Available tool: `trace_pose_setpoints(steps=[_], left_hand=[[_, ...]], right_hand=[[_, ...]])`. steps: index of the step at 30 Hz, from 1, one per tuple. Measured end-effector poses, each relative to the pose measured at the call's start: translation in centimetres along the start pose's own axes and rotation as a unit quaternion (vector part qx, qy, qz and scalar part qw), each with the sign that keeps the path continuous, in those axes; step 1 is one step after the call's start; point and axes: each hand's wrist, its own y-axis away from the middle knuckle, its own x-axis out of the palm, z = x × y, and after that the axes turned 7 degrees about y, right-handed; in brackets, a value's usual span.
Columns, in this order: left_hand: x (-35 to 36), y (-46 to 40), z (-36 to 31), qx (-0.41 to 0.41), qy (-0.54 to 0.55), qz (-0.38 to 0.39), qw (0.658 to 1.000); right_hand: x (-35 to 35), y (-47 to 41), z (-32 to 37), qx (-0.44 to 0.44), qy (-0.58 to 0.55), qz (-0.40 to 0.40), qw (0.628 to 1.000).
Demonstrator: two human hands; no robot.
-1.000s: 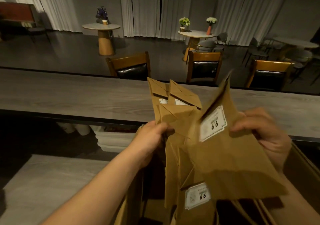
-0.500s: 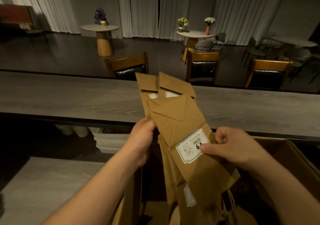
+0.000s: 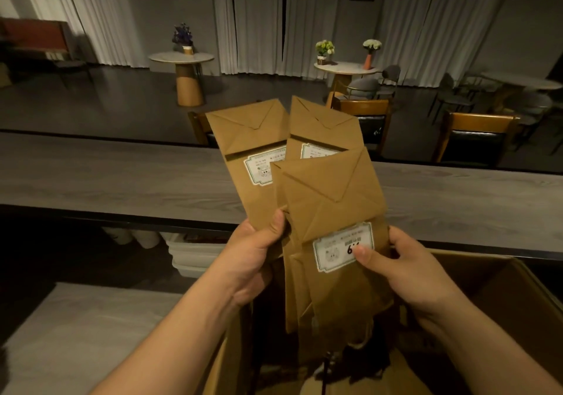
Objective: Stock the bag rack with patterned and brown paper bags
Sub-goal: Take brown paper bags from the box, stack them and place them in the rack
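Head view: three brown paper bags (image 3: 304, 187) fanned out at mid-frame, held up over an open cardboard box (image 3: 515, 300) at lower right.

Left hand (image 3: 253, 257) gripping the fan's lower left edge, thumb pressed on the front. Right hand (image 3: 405, 269) pinching the front bag, thumb on its white sticker (image 3: 341, 247). Folded bottoms pointing up, each bag with a sticker. Behind, across mid-frame, a long grey counter (image 3: 106, 175); beyond it, wooden chairs (image 3: 475, 139), round tables (image 3: 182, 59) with flowers (image 3: 324, 48).

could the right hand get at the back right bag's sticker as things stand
Probably not directly: the front bag overlaps most of that sticker, and the right hand is already pinching the front bag, thumb on its label. It would have to let go or shift that bag first.
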Motion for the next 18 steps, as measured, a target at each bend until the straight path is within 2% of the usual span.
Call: trace_pose_setpoints(steps=[4, 8, 10, 12, 18], left_hand=[[-0.02, -0.02, -0.11, -0.015, 0.019, -0.012, 1.000], [-0.01, -0.24, -0.10, -0.010, 0.045, -0.021, 0.999], [-0.01, -0.33, 0.00, 0.000, 0.051, -0.018, 0.999], [0.07, -0.19, -0.01, 0.003, 0.059, -0.006, 0.998], [-0.01, -0.10, -0.19, -0.020, 0.095, 0.001, 0.995]], right_hand=[[-0.30, -0.08, 0.45, 0.007, -0.057, 0.010, 0.998], [-0.36, -0.25, 0.44, 0.043, -0.184, -0.024, 0.982], [-0.37, -0.28, 0.38, 0.052, -0.209, -0.036, 0.976], [-0.49, -0.19, 0.43, 0.064, -0.221, -0.029, 0.973], [-0.45, 0.31, 0.97, 0.077, -0.177, 0.063, 0.979]])
